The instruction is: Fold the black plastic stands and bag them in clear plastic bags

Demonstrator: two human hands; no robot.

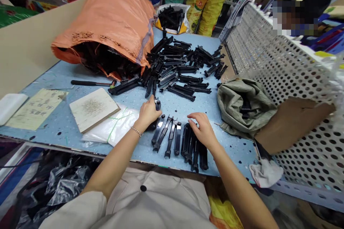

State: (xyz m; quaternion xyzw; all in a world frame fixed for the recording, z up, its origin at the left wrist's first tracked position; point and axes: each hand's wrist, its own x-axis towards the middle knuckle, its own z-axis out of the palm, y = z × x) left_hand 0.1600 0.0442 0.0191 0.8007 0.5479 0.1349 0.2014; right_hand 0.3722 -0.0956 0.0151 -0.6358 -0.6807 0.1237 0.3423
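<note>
My left hand (149, 113) is closed round a long black plastic part (158, 105) at the near edge of the loose pile. Its fingers partly hide that part. My right hand (203, 130) hovers with fingers apart over a row of similar black parts (177, 139) laid side by side along the table's front. No part shows between the right fingers, and whether they touch the row I cannot tell. Beyond both hands spreads a jumbled pile of black parts (178, 68).
An orange woven sack (113, 18) spills black parts at the back left. A hammer (91, 83), a wooden board (94, 109) and clear plastic bags (120, 123) lie left. At right stand a grey-green sack (236, 114) and a perforated panel (268, 57), with a person behind it.
</note>
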